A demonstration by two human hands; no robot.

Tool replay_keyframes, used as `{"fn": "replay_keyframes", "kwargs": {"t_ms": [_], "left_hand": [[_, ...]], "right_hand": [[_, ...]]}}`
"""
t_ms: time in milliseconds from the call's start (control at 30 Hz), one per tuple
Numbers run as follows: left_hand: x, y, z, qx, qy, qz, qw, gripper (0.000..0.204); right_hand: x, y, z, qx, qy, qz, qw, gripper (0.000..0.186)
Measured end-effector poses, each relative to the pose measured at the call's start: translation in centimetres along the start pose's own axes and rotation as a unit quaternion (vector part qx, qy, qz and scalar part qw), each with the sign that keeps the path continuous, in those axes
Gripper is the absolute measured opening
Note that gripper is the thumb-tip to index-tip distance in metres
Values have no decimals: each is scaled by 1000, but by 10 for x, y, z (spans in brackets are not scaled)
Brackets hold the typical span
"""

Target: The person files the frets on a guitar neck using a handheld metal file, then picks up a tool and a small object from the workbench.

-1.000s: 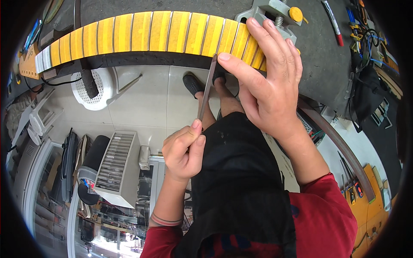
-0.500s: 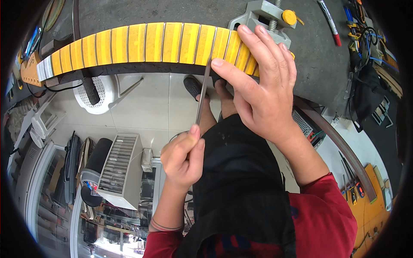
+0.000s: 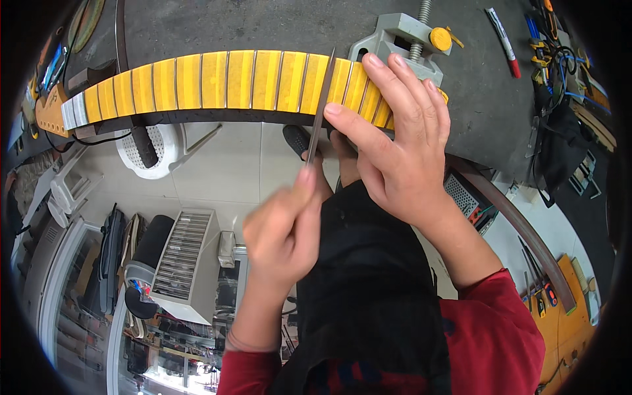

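A guitar neck (image 3: 214, 80) lies along the bench's near edge, its wooden headstock (image 3: 51, 113) at the far left. Yellow tape covers the fingerboard between the metal frets. My left hand (image 3: 280, 227), slightly blurred, is closed round the near end of a slim metal file (image 3: 319, 118). The file lies lengthwise along a fret toward the neck's right part, its tip reaching past the far edge. My right hand (image 3: 401, 131) rests flat over the taped right end, fingers stretched out and thumb-side finger beside the file.
Behind my right hand stands a grey vise (image 3: 388, 38) with a yellow knob. A marker with a red cap (image 3: 503, 43) lies on the dark bench (image 3: 263, 23). Tools crowd the right edge. Below are a white stool (image 3: 148, 158) and a slatted box (image 3: 184, 260).
My left hand has pushed the file away from me, so its tip now extends across the neck. My right hand stays on the neck. The view has shifted slightly.
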State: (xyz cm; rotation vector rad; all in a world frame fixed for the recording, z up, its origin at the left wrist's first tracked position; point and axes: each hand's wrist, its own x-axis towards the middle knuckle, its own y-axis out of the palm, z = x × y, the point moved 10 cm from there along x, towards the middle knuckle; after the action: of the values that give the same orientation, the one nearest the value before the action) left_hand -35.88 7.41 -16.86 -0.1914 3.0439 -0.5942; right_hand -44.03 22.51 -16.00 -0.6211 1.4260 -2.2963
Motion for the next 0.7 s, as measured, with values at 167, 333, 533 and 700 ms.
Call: {"fn": "replay_keyframes", "kwargs": {"t_ms": [167, 333, 533, 700], "left_hand": [[40, 7, -2, -53, -32, -23, 998, 36], [-40, -13, 4, -8, 11, 1, 1000, 27], [47, 14, 12, -157, -125, -23, 979, 27], [-40, -8, 12, -42, -37, -1, 998, 33]], "right_hand": [[3, -2, -1, 12, 7, 7, 1000, 65], [3, -2, -1, 5, 9, 6, 1000, 66], [3, -1, -1, 18, 15, 7, 1000, 64], [3, -3, -2, 13, 17, 13, 1000, 65]]}}
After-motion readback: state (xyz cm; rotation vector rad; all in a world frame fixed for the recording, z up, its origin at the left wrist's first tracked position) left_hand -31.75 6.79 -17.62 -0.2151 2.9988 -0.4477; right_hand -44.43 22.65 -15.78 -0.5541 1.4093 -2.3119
